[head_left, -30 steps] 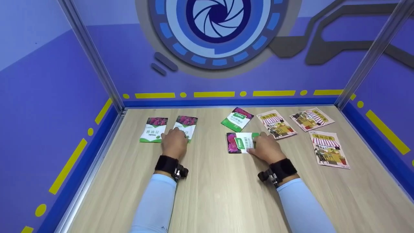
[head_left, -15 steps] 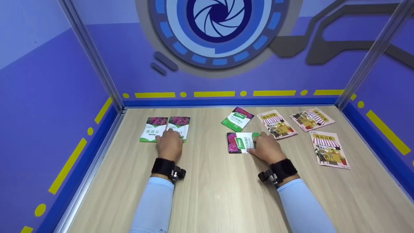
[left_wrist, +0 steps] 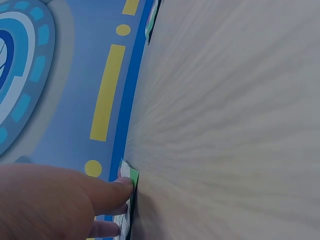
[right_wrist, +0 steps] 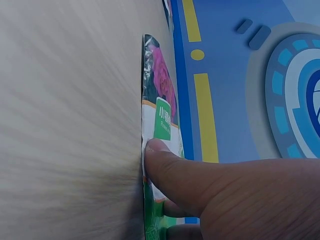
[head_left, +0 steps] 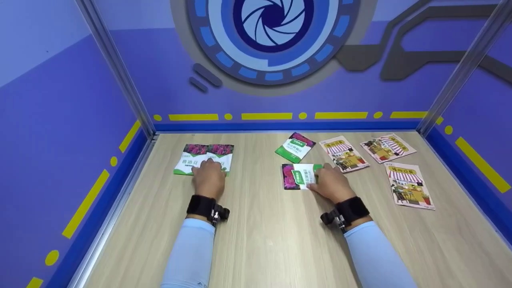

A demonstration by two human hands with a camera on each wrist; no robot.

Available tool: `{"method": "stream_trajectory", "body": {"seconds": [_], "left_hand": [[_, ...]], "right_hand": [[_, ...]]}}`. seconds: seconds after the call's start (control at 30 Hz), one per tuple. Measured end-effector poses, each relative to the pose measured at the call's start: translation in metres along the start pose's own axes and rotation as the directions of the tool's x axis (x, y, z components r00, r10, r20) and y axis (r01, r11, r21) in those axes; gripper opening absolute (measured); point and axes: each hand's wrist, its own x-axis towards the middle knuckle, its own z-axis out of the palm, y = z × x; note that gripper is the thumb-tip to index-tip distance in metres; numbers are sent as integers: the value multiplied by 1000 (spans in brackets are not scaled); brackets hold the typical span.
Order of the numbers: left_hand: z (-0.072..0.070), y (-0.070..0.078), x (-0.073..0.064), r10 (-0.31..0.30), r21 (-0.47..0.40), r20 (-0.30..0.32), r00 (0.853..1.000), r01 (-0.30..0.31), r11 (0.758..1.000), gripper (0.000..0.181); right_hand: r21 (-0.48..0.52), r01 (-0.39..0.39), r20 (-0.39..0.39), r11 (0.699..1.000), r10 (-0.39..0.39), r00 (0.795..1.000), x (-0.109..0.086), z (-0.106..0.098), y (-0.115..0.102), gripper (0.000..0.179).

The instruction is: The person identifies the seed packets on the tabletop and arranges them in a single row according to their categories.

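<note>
Slid toward nine o'clock against its twin point(head_left: 189, 161), one flower packet point(head_left: 222, 149), contents hidden, lies beneath the loosely spread left hand point(head_left: 209, 178); toward three o'clock, the right hand point(head_left: 333, 183) pinches a green-labelled packet point(head_left: 297, 177).

From above and farther off, the head camera is looking down and forward across the tabletop point(head_left: 264, 240) to the back wall point(head_left: 256, 102). Tipped sideways, low and close, both wrist cameras are facing that wall, sharing the left hand point(head_left: 209, 179) and right hand point(head_left: 333, 184) respectively with the head view.
</note>
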Motion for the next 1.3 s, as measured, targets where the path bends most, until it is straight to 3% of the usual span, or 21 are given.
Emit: {"method": "stream_trajectory", "body": {"seconds": [0.2, 0.47, 0.87, 1.0, 1.13, 1.3], "left_hand": [[-3, -11, 2, -24, -72, -29, 999, 22, 997, 43], [-7, -35, -2, -195, -105, 74, 978, 202, 974, 59], [-2, -39, 2, -256, -115, 107, 961, 267, 957, 64], [-1, -38, 3, -265, -115, 106, 958, 277, 954, 66], [-1, -35, 4, -241, -112, 96, 966, 251, 962, 68], [-1, -30, 6, -136, -161, 63, 989, 145, 976, 60]], "right_hand": [[-1, 2, 1, 1000, -2, 1000, 0, 0, -1, 52], [5, -14, 26, 1000, 14, 1000, 1, -1, -2, 53], [29, 5, 3, 1000, -6, 1000, -2, -2, -2, 53], [27, 6, 7, 1000, -6, 1000, -1, -1, -2, 55], [31, 0, 10, 1000, 0, 1000, -1, -2, -2, 55], [33, 0, 10, 999, 0, 1000, -2, -2, -1, 54]]}}
